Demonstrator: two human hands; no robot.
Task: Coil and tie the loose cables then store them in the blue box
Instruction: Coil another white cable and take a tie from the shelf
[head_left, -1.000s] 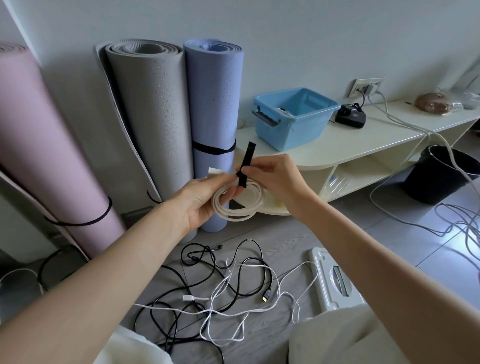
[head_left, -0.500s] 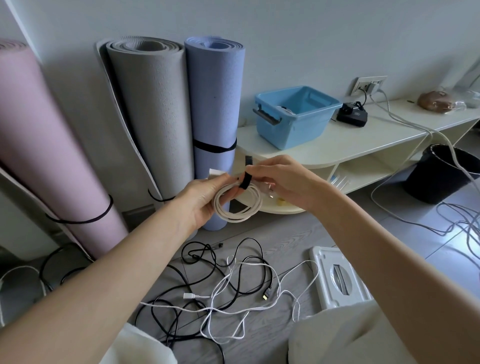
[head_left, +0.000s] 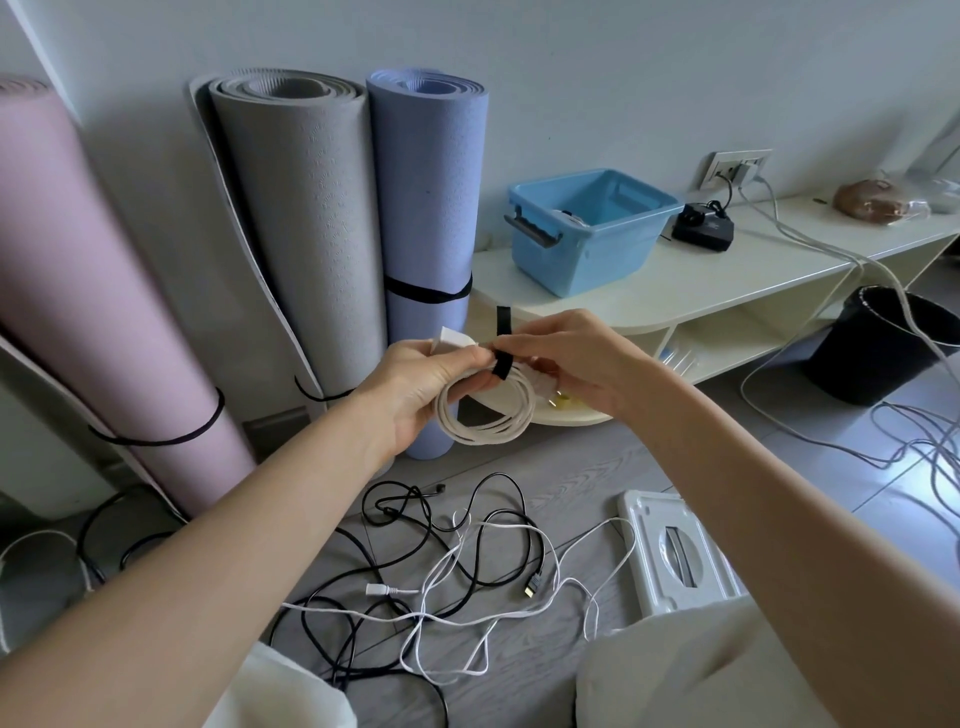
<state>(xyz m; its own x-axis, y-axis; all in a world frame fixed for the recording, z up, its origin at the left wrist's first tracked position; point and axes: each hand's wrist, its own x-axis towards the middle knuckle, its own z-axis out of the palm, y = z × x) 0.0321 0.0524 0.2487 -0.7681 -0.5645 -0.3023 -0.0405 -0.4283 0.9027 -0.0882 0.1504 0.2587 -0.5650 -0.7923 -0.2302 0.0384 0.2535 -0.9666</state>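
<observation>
The left hand (head_left: 415, 384) grips the coiled white cable (head_left: 485, 410) at its top, thumb pressed over the bundled turns, so the loop hangs down below the fingers and faces the camera. A white plug end (head_left: 453, 339) sticks up just above that thumb. The right hand (head_left: 566, 358) pinches a black strap (head_left: 503, 345) where it crosses the top of the coil; the strap's long axis runs nearly upright, its free tail standing above both hands and its lower end wrapped over the cable turns.

That upright tail is what the next move seems to turn on: it lies on the right hand's side of the coil, directly above the pinch, so the right hand looks better placed to pull it round the bundle and close it while the left hand keeps the turns together. Whether the strap already passes fully round the coil cannot be told, since the fingers hide the back.

The blue box (head_left: 582, 254) sits on the low white shelf (head_left: 701, 291), up and to the right of the hands, nearer the right arm. A tangle of black and white loose cables (head_left: 467, 582) lies on the floor below the hands, not yet coiled.
</observation>
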